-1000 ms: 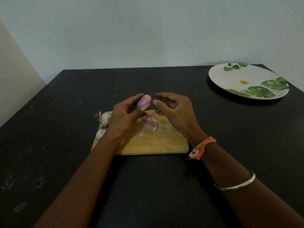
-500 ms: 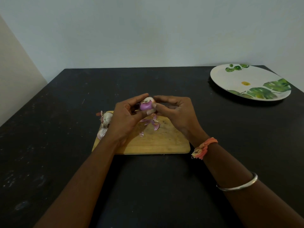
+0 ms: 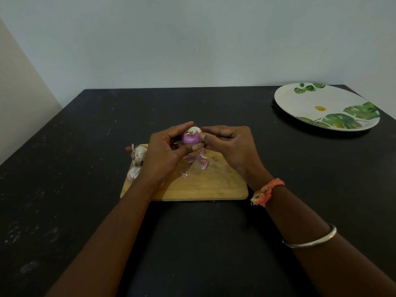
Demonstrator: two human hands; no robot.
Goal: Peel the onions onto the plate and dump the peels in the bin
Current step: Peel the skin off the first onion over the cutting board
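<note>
The board (image 3: 214, 185) is lying before me on the surface (image 3: 85, 146), onions (image 3: 139, 154) sitting at its left end, the plate (image 3: 310, 99) resting far right.

Open black table (image 3: 85, 146) fills the frame's left side and the bottom centre. At mid-frame the board (image 3: 214, 185) is crowded: two onions (image 3: 139, 154) at its left end, peels (image 3: 200, 160) mid-board, and the left hand (image 3: 165, 151) and right hand (image 3: 233, 144) above it, gripping the held onion (image 3: 191, 138). The plate (image 3: 310, 103) occupies the upper right, with bare tabletop between it and the board.
</note>
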